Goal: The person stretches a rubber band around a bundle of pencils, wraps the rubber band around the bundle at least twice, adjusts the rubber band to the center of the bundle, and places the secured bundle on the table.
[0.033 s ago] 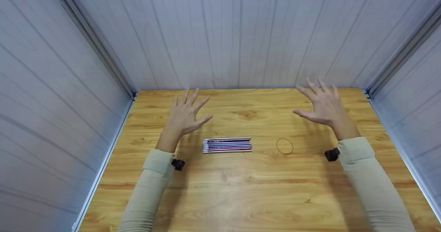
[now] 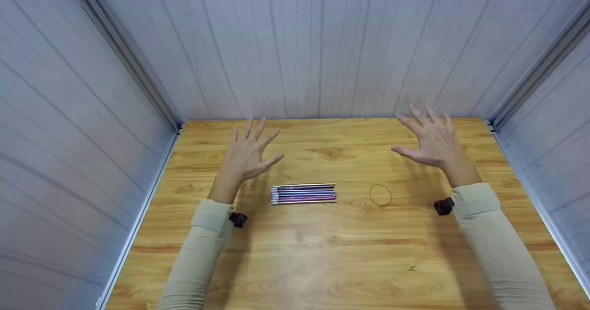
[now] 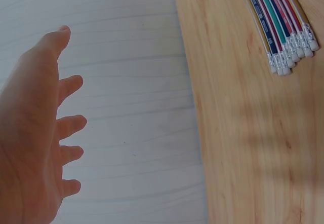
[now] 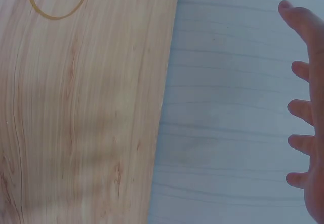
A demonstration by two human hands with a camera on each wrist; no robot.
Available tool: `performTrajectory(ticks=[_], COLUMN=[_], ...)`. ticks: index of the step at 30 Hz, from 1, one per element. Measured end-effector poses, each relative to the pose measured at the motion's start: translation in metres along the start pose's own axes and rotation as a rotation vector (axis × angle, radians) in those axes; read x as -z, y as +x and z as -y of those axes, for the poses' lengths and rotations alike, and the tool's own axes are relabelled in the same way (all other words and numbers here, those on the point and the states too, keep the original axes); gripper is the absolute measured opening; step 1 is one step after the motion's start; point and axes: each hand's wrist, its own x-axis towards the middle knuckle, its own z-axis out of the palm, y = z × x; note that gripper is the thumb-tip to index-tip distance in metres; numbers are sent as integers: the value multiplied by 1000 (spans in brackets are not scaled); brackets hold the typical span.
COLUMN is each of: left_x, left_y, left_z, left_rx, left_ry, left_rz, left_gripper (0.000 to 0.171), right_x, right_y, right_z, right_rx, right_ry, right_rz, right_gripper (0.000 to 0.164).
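Several pencils (image 2: 304,194) lie side by side on the wooden table, their white eraser ends toward the left. In the left wrist view the pencils (image 3: 281,24) show striped, coloured barrels. To their right a thin tan rubber band (image 2: 380,195) lies in a loose ring; part of that band (image 4: 55,16) shows in the right wrist view. My left hand (image 2: 246,155) hovers up and left of the pencils, fingers spread and holding nothing. Beyond the band, up and to the right, my right hand (image 2: 433,142) is held in the air with spread fingers, also holding nothing.
The wooden table (image 2: 322,254) runs back to a pale panelled wall (image 2: 299,47). Similar panels rise on the left (image 2: 69,139) and right (image 2: 553,139). A small black camera (image 2: 238,219) sits at the left cuff and another black camera (image 2: 444,206) at the right.
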Motion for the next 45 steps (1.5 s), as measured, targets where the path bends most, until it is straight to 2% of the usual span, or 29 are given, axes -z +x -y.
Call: performTrajectory(ticks=[8,14,19,26,30,37,42,45], left_x=[-4,-3,-3,-2,-1,0,-5,-9], left_y=[1,-5,-14,-33,-38,-40,-39,-37], left_z=[2,10,13,17,18,18,15,12], left_rx=[5,32,33,37,47,58,49,37], left_ry=[4,11,7,-18,-28,-24,-18,-29], left_rz=[7,-4,-13,-40,-33,-18,6,6], left_gripper=[80,78,79,78,79,79,80,80], right_x=[0,-7,-12,-21,-22,-26,-33,-38], right_y=[1,10,16,18,20,25,27,28], right_z=[3,14,26,51,61,79,89,92], right_rx=[26,49,82,151,171,206,250,260], right_ry=[-9,4,-4,36,30,39,63,101], right_rz=[-16,-7,-16,-18,-19,-9,-34,-20], right_gripper=[89,90,92,92,91,90,90,94])
